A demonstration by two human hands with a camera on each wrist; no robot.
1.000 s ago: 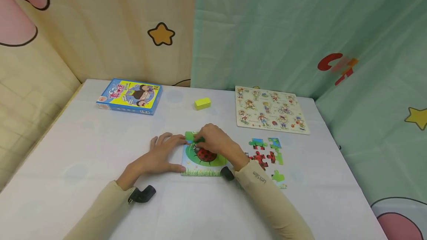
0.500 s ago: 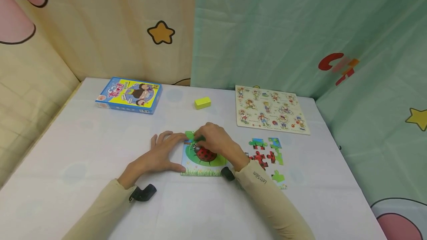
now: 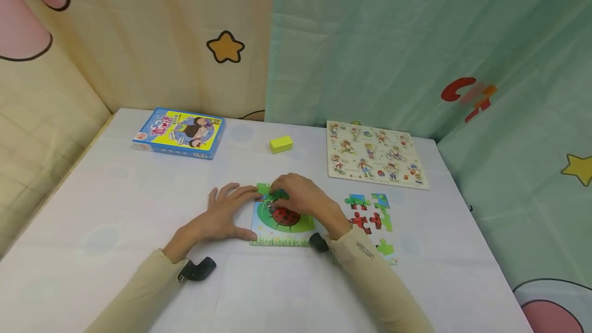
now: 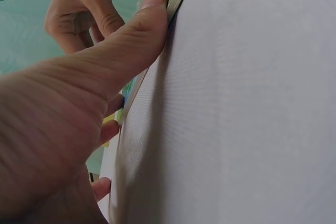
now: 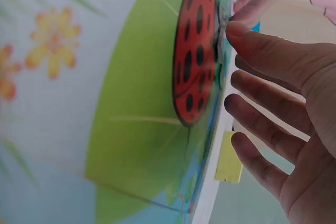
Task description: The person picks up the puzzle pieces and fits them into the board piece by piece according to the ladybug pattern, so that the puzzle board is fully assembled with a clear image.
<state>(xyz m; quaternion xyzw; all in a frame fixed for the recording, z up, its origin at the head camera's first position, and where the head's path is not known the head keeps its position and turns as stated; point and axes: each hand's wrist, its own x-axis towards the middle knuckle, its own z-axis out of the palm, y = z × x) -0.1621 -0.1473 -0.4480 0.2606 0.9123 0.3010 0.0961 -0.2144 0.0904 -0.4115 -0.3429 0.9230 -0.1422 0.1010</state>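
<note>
Puzzle board [image 3: 277, 237] needs the wide-spread left hand [image 3: 223, 218] steady; right hand [image 3: 301, 194] seemingly pinches a green piece [image 3: 280, 195]: press level.

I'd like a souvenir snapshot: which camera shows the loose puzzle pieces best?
The head view: it looks down on the loose puzzle pieces lying right of the ladybug puzzle, though the right sleeve may hide some. The right wrist view shows mainly the ladybug puzzle; I can make out no loose pieces in either wrist view.
</note>
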